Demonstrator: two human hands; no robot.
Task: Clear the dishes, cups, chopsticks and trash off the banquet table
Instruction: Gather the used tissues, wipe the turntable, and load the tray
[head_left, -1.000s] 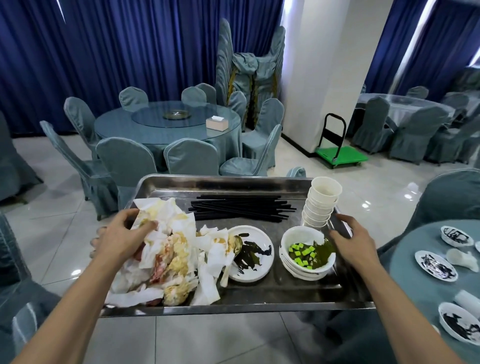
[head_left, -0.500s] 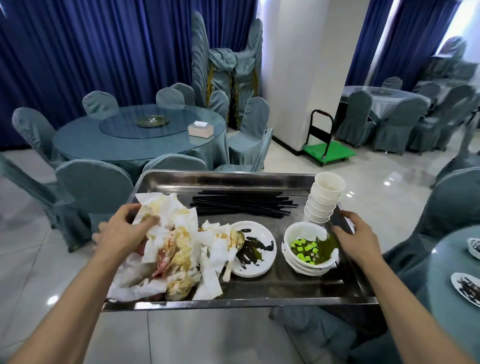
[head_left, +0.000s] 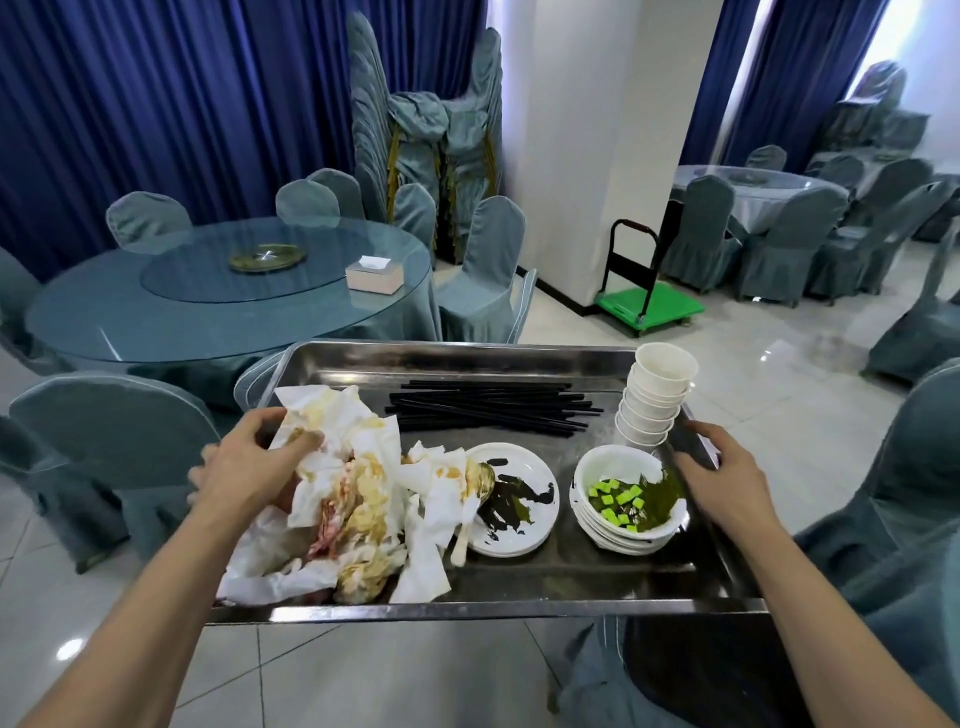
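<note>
I carry the steel tray (head_left: 519, 590) by its sides; my left hand (head_left: 249, 462) grips the left rim, thumb on the soiled napkins (head_left: 353, 499), my right hand (head_left: 722, 480) grips the right rim; stacked bowls (head_left: 626, 512) sit near right, plates (head_left: 511, 501) in the middle, cups (head_left: 654, 400) far right, black chopsticks (head_left: 493, 408) along the far side.
</note>
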